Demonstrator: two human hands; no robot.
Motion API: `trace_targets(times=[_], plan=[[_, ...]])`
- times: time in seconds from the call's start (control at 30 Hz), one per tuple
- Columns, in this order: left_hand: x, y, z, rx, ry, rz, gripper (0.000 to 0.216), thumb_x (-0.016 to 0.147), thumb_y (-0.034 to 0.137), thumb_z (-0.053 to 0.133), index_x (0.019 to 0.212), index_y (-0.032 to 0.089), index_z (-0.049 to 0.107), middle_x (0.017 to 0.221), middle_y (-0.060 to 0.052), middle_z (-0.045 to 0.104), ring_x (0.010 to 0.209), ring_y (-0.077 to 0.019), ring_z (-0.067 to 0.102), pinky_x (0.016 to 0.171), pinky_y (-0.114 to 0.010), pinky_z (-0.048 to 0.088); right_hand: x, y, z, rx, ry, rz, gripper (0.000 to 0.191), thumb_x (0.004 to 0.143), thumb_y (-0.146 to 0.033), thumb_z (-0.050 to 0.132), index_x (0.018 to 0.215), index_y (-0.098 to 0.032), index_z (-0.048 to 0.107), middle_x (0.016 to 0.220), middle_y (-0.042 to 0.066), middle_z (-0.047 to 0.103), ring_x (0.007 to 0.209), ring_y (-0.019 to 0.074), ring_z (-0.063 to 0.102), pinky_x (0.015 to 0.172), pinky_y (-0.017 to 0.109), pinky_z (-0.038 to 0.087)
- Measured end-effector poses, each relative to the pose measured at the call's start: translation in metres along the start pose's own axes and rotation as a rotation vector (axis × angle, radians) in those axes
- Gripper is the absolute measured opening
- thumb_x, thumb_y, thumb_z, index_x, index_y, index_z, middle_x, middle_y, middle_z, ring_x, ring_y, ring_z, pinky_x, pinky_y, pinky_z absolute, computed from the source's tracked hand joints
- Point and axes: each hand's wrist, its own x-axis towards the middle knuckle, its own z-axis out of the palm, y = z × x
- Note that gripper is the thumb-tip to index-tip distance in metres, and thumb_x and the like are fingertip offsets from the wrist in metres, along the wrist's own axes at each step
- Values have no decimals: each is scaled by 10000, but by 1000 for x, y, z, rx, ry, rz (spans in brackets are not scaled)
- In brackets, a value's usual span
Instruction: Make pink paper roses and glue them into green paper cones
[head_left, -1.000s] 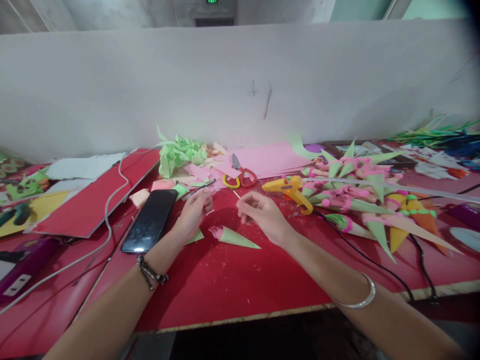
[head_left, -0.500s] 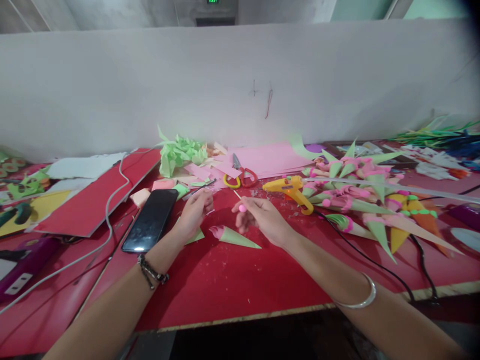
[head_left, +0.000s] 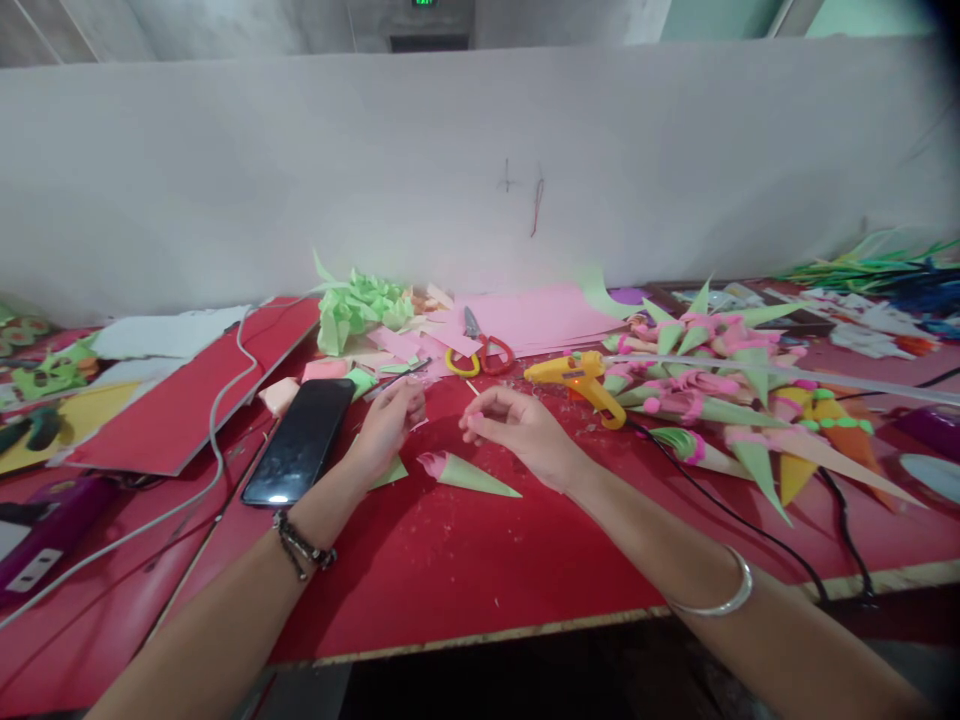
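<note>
My right hand [head_left: 519, 436] is closed, thumb against fingertips, on a small pink ball [head_left: 475, 420] that is mostly hidden. The left hand [head_left: 391, 420] hovers beside the black phone [head_left: 301, 442], its fingers curled together; whether they hold anything is hidden. Between the hands, a light green paper cone [head_left: 476, 475] with pink paper at its wide end lies on the red table. A scrap of green paper [head_left: 393, 472] shows partly under my left wrist. Just past the right fingertips, the end of a thin pale stick [head_left: 472, 387] is visible.
A yellow glue gun [head_left: 574, 375] lies right of centre, its black cord running to the front edge. Scissors [head_left: 487, 352] rest on pink sheets [head_left: 540, 312]. At right is a pile of paper cones [head_left: 709, 365]; at left, crumpled green paper [head_left: 364, 305] and a white cable [head_left: 217, 430].
My right fingers have closed further over the pink ball, which was plainly visible between them before. The left hand and the paper cone have hardly moved.
</note>
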Motion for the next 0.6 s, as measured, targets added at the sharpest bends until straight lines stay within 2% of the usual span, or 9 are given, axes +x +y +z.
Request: trace_targets(times=[0.07, 0.17, 0.23, 0.33, 0.4, 0.47, 0.53, 0.6], plan=[[0, 0, 0, 7, -5, 4, 238, 703, 190, 546, 546, 158, 370, 502, 65, 313, 432, -40, 272, 401, -158, 243, 0, 1, -1, 53, -39, 19, 125, 728, -258, 591, 814, -168, 597, 783, 1, 635, 724, 93, 613, 697, 230, 472], [0, -1, -1, 0, -2, 10, 231, 703, 189, 547, 556, 158, 372, 507, 66, 309, 434, -39, 273, 406, -157, 245, 0, 2, -2, 40, -64, 85, 207, 794, -333, 494, 769, -155, 598, 593, -12, 604, 526, 80, 582, 549, 223, 470], [0, -1, -1, 2, -2, 7, 233, 703, 193, 546, 556, 158, 368, 509, 66, 308, 432, -38, 269, 407, -158, 241, 0, 3, -2, -5, -29, 58, 166, 761, -314, 547, 707, -159, 579, 524, -40, 563, 456, 61, 536, 491, 199, 441], [0, -1, 0, 26, -2, 4, 238, 705, 207, 542, 554, 158, 364, 510, 67, 307, 434, -38, 269, 411, -161, 239, 0, 3, -1, 22, -4, -14, 114, 701, -252, 624, 780, -179, 587, 730, -19, 626, 650, 72, 598, 628, 203, 464], [-1, 0, 0, 39, 5, 4, 234, 706, 209, 540, 559, 158, 365, 513, 66, 308, 438, -38, 271, 417, -161, 243, 0, 3, 0, 53, -33, 24, 162, 750, -315, 562, 828, -176, 595, 778, 7, 641, 686, 92, 614, 647, 229, 473], [-1, 0, 0, 38, 5, 2, 234, 707, 207, 538, 561, 159, 361, 515, 67, 308, 440, -38, 269, 422, -161, 245, 0, 2, -1, 28, -44, 77, 256, 791, -387, 485, 747, -158, 590, 602, -6, 615, 509, 82, 580, 526, 224, 460], [-1, 0, 0, 32, -3, 6, 236, 706, 206, 539, 562, 159, 357, 517, 67, 307, 441, -37, 266, 421, -161, 242, -1, 1, -1, -26, -7, 71, 268, 770, -386, 518, 633, -157, 547, 454, -50, 532, 381, 54, 493, 443, 200, 414], [-1, 0, -1, 31, -6, 11, 239, 703, 205, 543, 559, 159, 357, 516, 67, 305, 440, -37, 265, 417, -161, 237, -1, 0, 0, -47, 27, 20, 183, 710, -308, 611, 628, -161, 536, 503, -55, 552, 444, 51, 522, 486, 188, 427]])
